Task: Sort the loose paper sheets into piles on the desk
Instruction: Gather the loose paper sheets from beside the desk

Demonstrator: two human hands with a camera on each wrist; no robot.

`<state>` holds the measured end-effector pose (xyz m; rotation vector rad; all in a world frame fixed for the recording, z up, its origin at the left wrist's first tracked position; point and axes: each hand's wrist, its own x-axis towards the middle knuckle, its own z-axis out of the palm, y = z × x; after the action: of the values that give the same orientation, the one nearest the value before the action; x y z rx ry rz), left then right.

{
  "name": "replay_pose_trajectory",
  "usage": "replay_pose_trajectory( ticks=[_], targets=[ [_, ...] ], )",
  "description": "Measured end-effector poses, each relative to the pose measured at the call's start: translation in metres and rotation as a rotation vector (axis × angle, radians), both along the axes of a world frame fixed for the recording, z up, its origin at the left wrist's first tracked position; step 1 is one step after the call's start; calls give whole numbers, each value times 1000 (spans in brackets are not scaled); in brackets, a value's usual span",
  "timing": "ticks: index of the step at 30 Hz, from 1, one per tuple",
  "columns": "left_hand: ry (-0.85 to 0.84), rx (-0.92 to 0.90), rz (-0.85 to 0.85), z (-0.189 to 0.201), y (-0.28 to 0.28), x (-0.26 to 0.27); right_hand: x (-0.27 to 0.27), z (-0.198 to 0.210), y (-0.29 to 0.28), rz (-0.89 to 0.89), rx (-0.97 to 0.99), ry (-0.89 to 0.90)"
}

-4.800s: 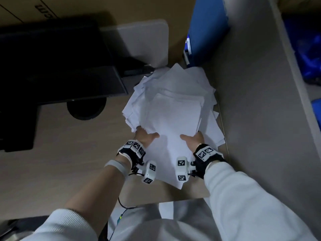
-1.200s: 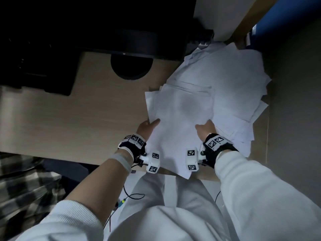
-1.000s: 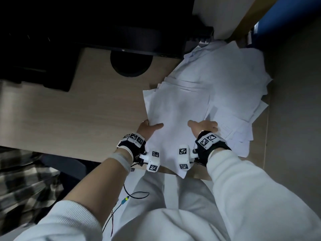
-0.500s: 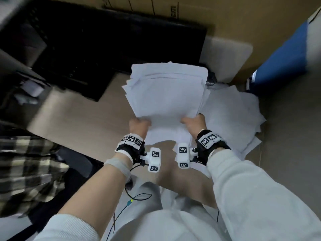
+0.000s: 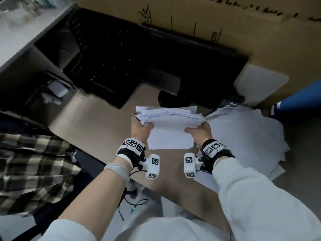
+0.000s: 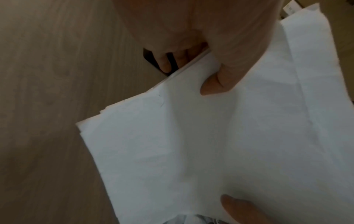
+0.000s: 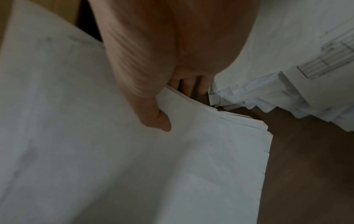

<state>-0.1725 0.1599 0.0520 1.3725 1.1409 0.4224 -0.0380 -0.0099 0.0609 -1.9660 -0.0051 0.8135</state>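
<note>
Both hands, left hand [image 5: 139, 127] and right hand [image 5: 201, 132], pinch my batch of sheets [image 5: 171, 129] by its side edges, lifted clear left of the loose heap [image 5: 243, 136], I'd guess to square it.

The cardboard box [image 5: 225, 23] behind the monitor carries black print, of which only "cm" reads clearly; the marks beside it are probably lines or symbols. Black-and-white square code markers sit on both wrist bands [image 5: 132, 145]. A sheet [image 7: 325, 57] shows ruled lines, illegible.

Head camera high, looking forward-down over worktop [image 5: 97, 122]. Wrist cameras very near, one at each side edge of held paper stack [image 5: 169, 129], looking along thumbs. All three share stack.
</note>
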Motion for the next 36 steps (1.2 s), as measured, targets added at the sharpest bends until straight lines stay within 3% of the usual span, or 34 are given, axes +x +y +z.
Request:
replay_pose_trajectory(
  ticks=[5,8,12,14,16,21,28,31,36],
  targets=[
    [40,-65,-65,-13,39,23,3,-6,35,-89,-91,4],
    [60,-29,-97,1,58,41,13,-15,54,-143,-91,-49],
    [-142,85,-101,33,82,62,17,30,82,-251,22,-109],
    [-147,150,-55,44,86,65,20,37,88,-284,91,-113],
    [-64,176,-36,44,89,63,18,37,89,-272,55,-107],
    [150,77,-205,26,104,60,11,28,89,-225,43,-29],
    [-16,36,-320,40,113,75,18,31,111,-216,50,-19],
    [40,13,-277,40,120,80,19,27,110,-220,17,0],
    [-17,35,-236,46,130,92,25,37,113,-292,56,-27]
  ],
)
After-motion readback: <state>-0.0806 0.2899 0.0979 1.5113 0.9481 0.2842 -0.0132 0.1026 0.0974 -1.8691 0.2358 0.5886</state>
